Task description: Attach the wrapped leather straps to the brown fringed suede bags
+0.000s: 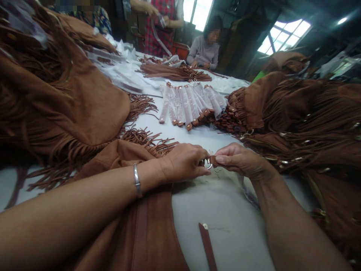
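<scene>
- The left hand (pixel 184 162) is closed in a fingertip pinch on a small metal ring (pixel 208 164) at the middle of the frame. The ring seems to belong to the fringed bag (pixel 132 226) under that forearm, whose weight keeps the suede flat.
- The right hand (pixel 239 161) pinches a brown strap end (pixel 213 159) that touches the ring. Both hands sit low over the table (pixel 237 214), probably for steadiness with so small a part.
- A silver bangle (pixel 137 180) circles the left wrist.
- 1 loose strap (pixel 208 246) lies at bottom centre, just below the hands.
- Wrapped straps (pixel 191 103) fan out in a row above the hands, between a left heap (pixel 56 98) and a right heap (pixel 304 120) of fringed bags.
- 2 others, a seated person (pixel 205 51) and a standing person (pixel 159 26), are at the top of the frame.
- No brand, label or writing is readable.
</scene>
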`<act>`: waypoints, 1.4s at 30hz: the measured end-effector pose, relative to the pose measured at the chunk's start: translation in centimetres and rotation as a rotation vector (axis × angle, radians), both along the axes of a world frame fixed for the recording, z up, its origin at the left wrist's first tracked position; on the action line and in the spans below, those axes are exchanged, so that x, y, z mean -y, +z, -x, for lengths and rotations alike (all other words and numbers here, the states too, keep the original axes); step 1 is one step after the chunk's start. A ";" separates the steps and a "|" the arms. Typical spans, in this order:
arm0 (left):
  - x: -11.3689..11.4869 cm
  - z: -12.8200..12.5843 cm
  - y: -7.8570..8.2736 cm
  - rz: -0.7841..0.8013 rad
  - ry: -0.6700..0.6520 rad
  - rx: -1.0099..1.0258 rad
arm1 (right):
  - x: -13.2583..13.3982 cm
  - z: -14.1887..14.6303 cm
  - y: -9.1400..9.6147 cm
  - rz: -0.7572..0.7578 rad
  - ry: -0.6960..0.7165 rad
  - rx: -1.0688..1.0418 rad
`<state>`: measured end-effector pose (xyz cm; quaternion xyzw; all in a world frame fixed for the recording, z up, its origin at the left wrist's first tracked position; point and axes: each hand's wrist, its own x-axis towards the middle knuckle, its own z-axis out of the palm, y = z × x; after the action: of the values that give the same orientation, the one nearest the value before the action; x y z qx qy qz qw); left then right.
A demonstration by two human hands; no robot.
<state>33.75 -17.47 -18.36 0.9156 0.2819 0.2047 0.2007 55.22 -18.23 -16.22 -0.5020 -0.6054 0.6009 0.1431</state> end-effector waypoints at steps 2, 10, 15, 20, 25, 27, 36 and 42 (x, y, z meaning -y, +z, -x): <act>-0.1 0.1 -0.1 -0.004 0.007 0.018 | 0.0 0.1 -0.2 0.014 0.034 -0.030; -0.4 0.0 -0.7 -0.032 0.113 0.116 | 0.9 1.4 0.4 -0.056 0.026 -0.001; -1.1 0.4 -0.5 0.154 0.109 0.135 | 1.2 2.0 0.5 -0.129 -0.088 0.021; -1.1 0.8 -0.1 0.152 0.052 0.029 | 0.8 1.4 0.4 -0.101 -0.117 0.006; -0.6 0.5 0.0 0.081 0.107 -0.007 | 1.0 1.5 0.1 -0.101 -0.117 -0.001; -0.5 0.4 -0.1 0.060 0.133 -0.013 | 1.1 1.9 0.1 -0.115 -0.085 0.024; -0.9 0.7 -0.1 0.107 0.073 0.060 | 1.1 1.8 0.5 -0.111 -0.098 0.001; -0.1 0.8 0.6 0.048 -0.119 -0.049 | -0.2 0.4 -1.0 0.105 -0.115 -0.235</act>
<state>32.95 -17.40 -17.71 0.9304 0.2366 0.1630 0.2274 54.85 -18.08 -17.21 -0.4686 -0.5226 0.6772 0.2209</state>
